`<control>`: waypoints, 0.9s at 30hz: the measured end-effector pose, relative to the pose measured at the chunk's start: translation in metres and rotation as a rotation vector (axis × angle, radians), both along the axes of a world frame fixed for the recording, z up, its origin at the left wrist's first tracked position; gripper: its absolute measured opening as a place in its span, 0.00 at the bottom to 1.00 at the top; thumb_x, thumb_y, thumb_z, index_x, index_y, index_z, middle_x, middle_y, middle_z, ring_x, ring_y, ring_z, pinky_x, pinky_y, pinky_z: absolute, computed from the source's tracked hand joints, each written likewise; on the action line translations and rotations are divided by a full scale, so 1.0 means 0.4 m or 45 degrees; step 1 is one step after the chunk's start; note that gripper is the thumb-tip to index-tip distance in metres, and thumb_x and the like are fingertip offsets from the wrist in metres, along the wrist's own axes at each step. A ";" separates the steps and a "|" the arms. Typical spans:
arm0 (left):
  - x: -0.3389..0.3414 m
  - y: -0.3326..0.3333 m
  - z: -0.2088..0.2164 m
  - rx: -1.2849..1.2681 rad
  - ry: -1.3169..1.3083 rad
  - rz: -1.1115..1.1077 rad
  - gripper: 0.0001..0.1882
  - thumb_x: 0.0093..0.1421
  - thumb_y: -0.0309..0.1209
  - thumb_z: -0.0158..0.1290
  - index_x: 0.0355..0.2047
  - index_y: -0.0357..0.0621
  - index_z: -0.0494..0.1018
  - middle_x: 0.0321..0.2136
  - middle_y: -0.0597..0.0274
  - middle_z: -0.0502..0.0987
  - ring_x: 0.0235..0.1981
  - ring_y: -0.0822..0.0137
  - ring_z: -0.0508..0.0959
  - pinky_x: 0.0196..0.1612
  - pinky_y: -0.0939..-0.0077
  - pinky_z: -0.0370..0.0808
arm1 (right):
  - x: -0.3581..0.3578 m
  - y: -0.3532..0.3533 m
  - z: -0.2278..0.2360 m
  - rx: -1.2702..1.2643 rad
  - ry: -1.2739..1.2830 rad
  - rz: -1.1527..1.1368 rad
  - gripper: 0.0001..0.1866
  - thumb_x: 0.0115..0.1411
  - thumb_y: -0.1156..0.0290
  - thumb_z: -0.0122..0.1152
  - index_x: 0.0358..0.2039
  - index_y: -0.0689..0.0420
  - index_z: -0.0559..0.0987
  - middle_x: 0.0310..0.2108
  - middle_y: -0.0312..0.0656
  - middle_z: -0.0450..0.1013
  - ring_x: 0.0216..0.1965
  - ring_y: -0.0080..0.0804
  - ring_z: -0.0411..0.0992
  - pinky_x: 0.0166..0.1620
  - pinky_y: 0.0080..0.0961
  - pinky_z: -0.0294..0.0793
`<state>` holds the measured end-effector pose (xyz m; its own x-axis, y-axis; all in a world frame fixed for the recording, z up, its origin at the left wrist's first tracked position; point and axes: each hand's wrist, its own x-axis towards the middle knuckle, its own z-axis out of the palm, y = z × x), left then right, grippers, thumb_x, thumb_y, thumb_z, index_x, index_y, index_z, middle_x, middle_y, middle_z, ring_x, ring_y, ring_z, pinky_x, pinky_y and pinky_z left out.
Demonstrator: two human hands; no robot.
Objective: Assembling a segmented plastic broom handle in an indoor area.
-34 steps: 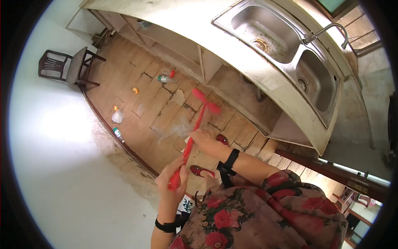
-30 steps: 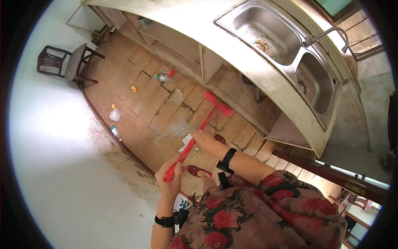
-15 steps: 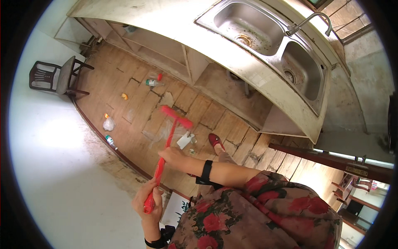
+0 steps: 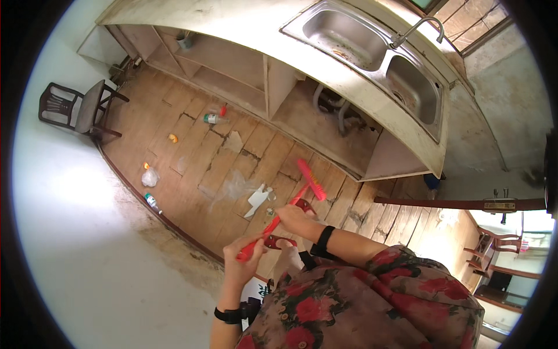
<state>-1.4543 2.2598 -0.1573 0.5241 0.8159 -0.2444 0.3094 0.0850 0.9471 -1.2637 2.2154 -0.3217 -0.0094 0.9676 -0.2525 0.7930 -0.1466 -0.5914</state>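
Note:
A red long-handled scrub brush slants across in front of me, its bristled head just above the floor or on it; I cannot tell which. My left hand is closed around the end of its handle. Farther up the shaft my right hand grips it too, nearer the head. Close to the brush lie torn white paper and crumpled clear plastic film on the wooden floor. My red shoes are partly hidden behind the hands and handle.
Bottles, a knotted white bag and an orange scrap litter the floor. A dark chair stands at the far left wall. Along the far side runs a counter with open cabinets and a double sink.
Both hands have swung the brush to the right, so its head moved from beside the plastic film to near my shoes. My view has shifted slightly.

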 end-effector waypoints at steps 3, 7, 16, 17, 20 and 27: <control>-0.060 0.012 0.041 0.041 0.032 0.065 0.07 0.59 0.20 0.51 0.36 0.28 0.76 0.36 0.50 0.79 0.29 0.67 0.81 0.31 0.79 0.79 | -0.092 0.024 -0.013 0.091 0.035 0.059 0.08 0.46 0.73 0.58 0.28 0.61 0.76 0.26 0.56 0.74 0.34 0.56 0.74 0.35 0.48 0.72; -0.150 0.024 0.079 0.275 0.160 0.151 0.07 0.58 0.20 0.51 0.36 0.30 0.76 0.37 0.48 0.79 0.28 0.65 0.81 0.30 0.77 0.79 | -0.210 0.116 0.027 0.327 0.268 0.079 0.07 0.47 0.74 0.59 0.27 0.60 0.73 0.24 0.56 0.72 0.31 0.58 0.72 0.34 0.48 0.70; -0.163 -0.036 0.210 0.521 0.278 0.072 0.07 0.56 0.17 0.51 0.35 0.30 0.76 0.38 0.48 0.79 0.27 0.64 0.81 0.32 0.74 0.81 | -0.236 0.106 0.168 0.113 0.358 0.151 0.09 0.47 0.73 0.60 0.27 0.61 0.71 0.22 0.55 0.71 0.31 0.58 0.72 0.33 0.48 0.70; -0.156 -0.038 0.217 0.356 0.268 0.114 0.07 0.53 0.18 0.53 0.34 0.32 0.77 0.35 0.49 0.80 0.28 0.64 0.81 0.33 0.74 0.79 | -0.224 0.084 0.164 0.115 0.362 0.156 0.09 0.47 0.73 0.60 0.27 0.61 0.71 0.22 0.55 0.71 0.31 0.58 0.72 0.33 0.48 0.70; -0.142 -0.029 0.205 0.079 0.217 0.169 0.08 0.51 0.19 0.56 0.33 0.35 0.78 0.32 0.51 0.80 0.28 0.65 0.81 0.34 0.75 0.77 | -0.210 0.019 0.136 0.040 0.305 0.155 0.08 0.47 0.72 0.61 0.25 0.61 0.74 0.26 0.55 0.73 0.32 0.55 0.74 0.34 0.46 0.73; -0.174 -0.002 0.178 -0.023 0.256 0.091 0.07 0.59 0.20 0.51 0.35 0.28 0.76 0.36 0.49 0.79 0.28 0.66 0.81 0.32 0.76 0.81 | -0.279 0.018 0.098 -0.045 0.413 0.100 0.06 0.50 0.73 0.58 0.27 0.61 0.72 0.27 0.56 0.72 0.35 0.57 0.72 0.35 0.48 0.71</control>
<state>-1.5241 2.2591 -0.0863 0.4042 0.8436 -0.3535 0.4848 0.1302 0.8649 -1.3751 2.2225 -0.2824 -0.1691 0.9513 -0.2576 0.5737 -0.1175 -0.8106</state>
